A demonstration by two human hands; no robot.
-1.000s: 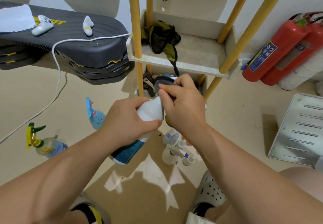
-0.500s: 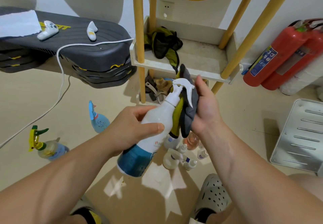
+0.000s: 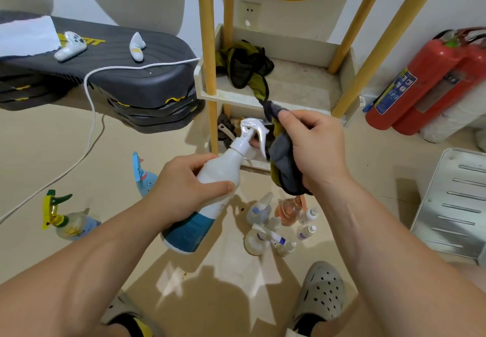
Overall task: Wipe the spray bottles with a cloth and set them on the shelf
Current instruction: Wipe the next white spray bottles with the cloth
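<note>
Bottle (image 3: 210, 192) in the left hand (image 3: 184, 186), white with a blue band at its base, tilted so the spray head (image 3: 252, 128) points up and away toward the shelf (image 3: 297, 86); the fingers wrap the upper body and the thumb lies across the front. The right hand (image 3: 313, 149) is closed on a grey and olive cloth (image 3: 282, 168); thumb and forefinger pinch its top corner while the rest hangs bunched against the palm, just beside the trigger, though contact with the bottle cannot be made out. The shelf stands straight ahead on yellow poles (image 3: 207, 47); its upper tray holds a dark olive bundle of fabric (image 3: 244, 68) in the back left corner, with bare surface to the right. On the floor between the feet and the shelf stands a cluster of small bottles (image 3: 278, 223); a light blue sprayer (image 3: 143, 176) and a sprayer with a yellow and green head (image 3: 63, 221) sit further left, well apart from the cluster. Two red fire extinguishers (image 3: 431, 81) lean against the wall at the right; grey clogs (image 3: 320, 292) show at the bottom edge.
</note>
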